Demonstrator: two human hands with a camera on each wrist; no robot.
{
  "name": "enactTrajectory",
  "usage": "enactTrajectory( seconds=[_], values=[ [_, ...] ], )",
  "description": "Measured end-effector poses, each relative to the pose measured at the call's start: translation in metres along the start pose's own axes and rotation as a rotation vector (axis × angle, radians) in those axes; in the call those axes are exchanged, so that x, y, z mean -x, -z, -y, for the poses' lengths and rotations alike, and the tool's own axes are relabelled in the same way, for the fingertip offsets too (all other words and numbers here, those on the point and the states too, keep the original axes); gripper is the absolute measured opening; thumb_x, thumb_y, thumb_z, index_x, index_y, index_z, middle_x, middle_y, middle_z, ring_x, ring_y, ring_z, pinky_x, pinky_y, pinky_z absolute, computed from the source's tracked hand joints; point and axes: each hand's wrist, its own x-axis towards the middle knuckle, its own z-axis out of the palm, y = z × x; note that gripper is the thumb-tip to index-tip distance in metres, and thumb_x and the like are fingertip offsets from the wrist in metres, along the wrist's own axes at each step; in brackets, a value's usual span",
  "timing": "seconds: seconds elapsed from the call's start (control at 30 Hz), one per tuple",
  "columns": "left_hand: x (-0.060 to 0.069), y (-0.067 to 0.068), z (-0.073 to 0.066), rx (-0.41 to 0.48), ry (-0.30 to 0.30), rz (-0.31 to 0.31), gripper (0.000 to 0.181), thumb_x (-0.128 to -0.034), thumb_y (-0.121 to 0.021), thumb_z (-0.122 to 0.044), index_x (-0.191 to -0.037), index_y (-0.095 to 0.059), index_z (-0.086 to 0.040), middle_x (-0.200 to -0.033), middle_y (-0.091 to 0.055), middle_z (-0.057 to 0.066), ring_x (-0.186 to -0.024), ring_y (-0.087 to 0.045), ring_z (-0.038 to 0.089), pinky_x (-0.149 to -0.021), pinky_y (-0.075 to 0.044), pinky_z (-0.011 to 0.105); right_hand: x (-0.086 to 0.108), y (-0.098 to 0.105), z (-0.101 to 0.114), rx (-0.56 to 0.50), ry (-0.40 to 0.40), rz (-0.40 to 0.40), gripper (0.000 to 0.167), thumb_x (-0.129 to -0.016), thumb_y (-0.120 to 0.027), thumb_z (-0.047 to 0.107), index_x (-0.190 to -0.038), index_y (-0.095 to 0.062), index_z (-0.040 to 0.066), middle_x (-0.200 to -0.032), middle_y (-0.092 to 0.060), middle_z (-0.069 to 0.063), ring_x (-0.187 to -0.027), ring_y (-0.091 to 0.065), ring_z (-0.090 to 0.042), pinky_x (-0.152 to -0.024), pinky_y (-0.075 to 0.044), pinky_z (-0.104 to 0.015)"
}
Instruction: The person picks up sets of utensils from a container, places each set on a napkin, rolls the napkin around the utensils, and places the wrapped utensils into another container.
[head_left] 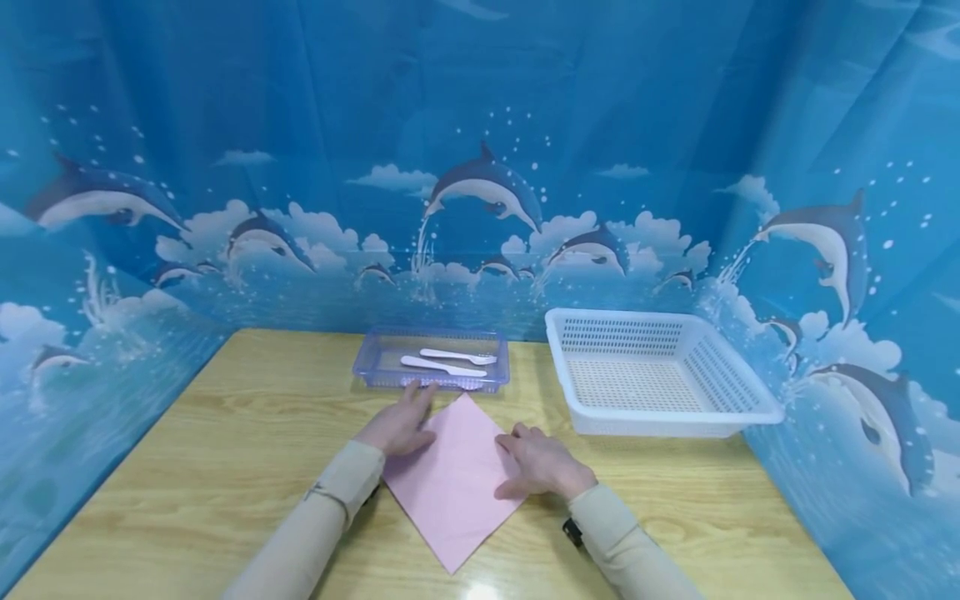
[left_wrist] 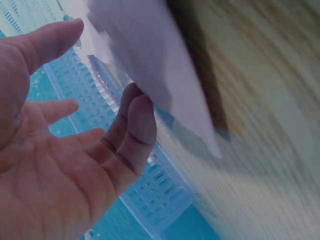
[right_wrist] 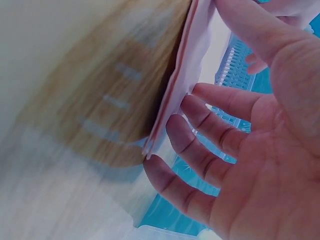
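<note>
Pink, and we find it at the centre of the near part of the counter: a folded sheet, set like a diamond, one corner facing far, one facing near. We have a hand on each side of it! On the left, the left hand has its fingers loosely bent, thumb well apart, fingertips touching the sheet's edge without clasping it. Over on the right, the right hand matches it, relaxed fingers spread along the edge, thumb lying over the pink; from the right wrist we spot layers there, one against the other.

Just beyond the far corner, we see a translucent purple basket, and inside it a white fork on the far side and a white knife on the near side. The left fingertips are right by its near wall; whether they touch it, we cannot tell. Far right, we get a larger white basket, slotted all round. And behind everything, we have a blue backdrop with leaping dolphins, clouds and spray!
</note>
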Motion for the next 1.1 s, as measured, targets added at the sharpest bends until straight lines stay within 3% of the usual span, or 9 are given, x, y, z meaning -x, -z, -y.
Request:
enactTrajectory(
  seconds=[0.13,0.3,0.57,0.8,1.1],
  values=[
    [0.003,-0.001,-0.001,-0.075,-0.05,-0.01,0.07,-0.0853,-0.073,-0.024,-0.145,-0.043,-0.002,-0.15,-0.035,0.031,-0.129,-0.047,0.048,-0.108,-0.04,0.059,-0.001,0.0,0.001,-0.006,-0.01,0.0,0.082,-0.071,-0.081,0.051,-0.137,-0.055,0.01,-0.122,-0.056,-0.01,-0.106,-0.056,-0.029,-0.084,-0.054,-0.047],
    [0.013,-0.003,-0.007,-0.126,-0.126,-0.007,0.055,-0.0815,-0.077,-0.025,-0.13,-0.06,-0.005,-0.133,-0.055,0.025,-0.119,-0.056,0.042,-0.102,-0.047,0.054,-0.001,0.0,0.002,-0.012,-0.022,-0.001,0.081,-0.07,-0.082,0.05,-0.135,-0.056,0.01,-0.126,-0.055,-0.013,-0.111,-0.056,-0.031,-0.087,-0.054,-0.05],
    [0.027,-0.009,-0.015,-0.162,-0.196,0.067,0.057,-0.0726,-0.085,-0.033,-0.12,-0.066,-0.009,-0.12,-0.062,0.015,-0.103,-0.06,0.029,-0.089,-0.054,0.045,-0.002,0.003,0.001,-0.023,-0.02,0.003,0.079,-0.07,-0.083,0.047,-0.134,-0.058,0.009,-0.122,-0.056,-0.013,-0.108,-0.056,-0.03,-0.086,-0.054,-0.049],
    [0.03,-0.009,-0.018,-0.191,-0.233,0.057,0.054,-0.0718,-0.085,-0.036,-0.116,-0.068,-0.008,-0.113,-0.064,0.012,-0.098,-0.059,0.026,-0.084,-0.054,0.043,-0.003,0.004,0.001,-0.023,-0.01,-0.017,0.073,-0.07,-0.083,0.047,-0.127,-0.061,0.007,-0.117,-0.057,-0.012,-0.103,-0.056,-0.027,-0.082,-0.055,-0.046],
    [0.029,-0.009,-0.018,-0.192,-0.229,0.062,0.055,-0.0714,-0.085,-0.036,-0.116,-0.069,-0.009,-0.113,-0.064,0.011,-0.097,-0.057,0.025,-0.082,-0.053,0.042,-0.007,0.002,0.002,-0.016,0.028,-0.045,0.077,-0.073,-0.082,0.046,-0.13,-0.059,0.0,-0.124,-0.056,-0.013,-0.11,-0.055,-0.028,-0.092,-0.053,-0.043]
  ],
)
